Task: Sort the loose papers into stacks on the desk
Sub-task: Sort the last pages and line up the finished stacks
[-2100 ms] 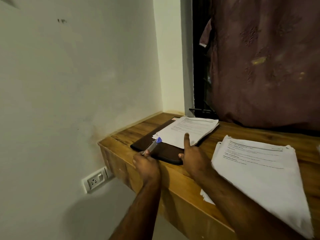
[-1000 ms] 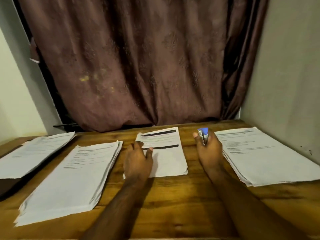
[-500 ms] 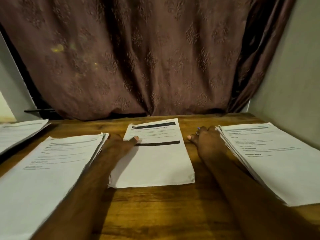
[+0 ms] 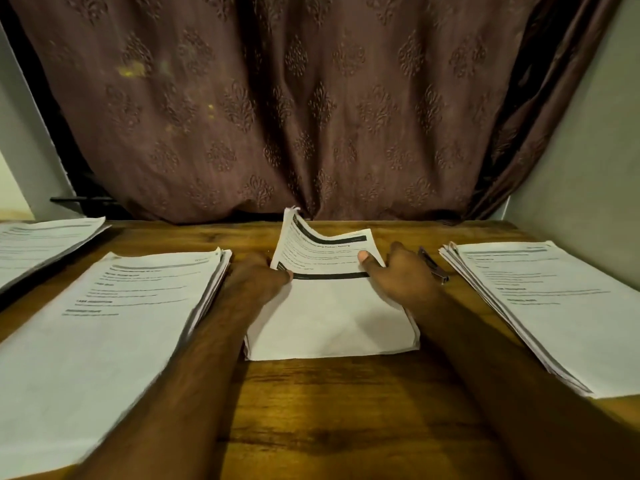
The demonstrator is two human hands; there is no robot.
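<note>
Middle stack point(image 4: 329, 317) top now lifted between hands point(image 4: 258, 273).

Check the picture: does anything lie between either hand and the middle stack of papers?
Nothing visible does. Both the left hand and the right hand already grip the middle stack, lifting its far end off the desk. A pen lies just right of the right hand.

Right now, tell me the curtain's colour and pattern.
The curtain is dull brownish mauve with repeating embossed leafy motifs, seen in the head view.
</note>
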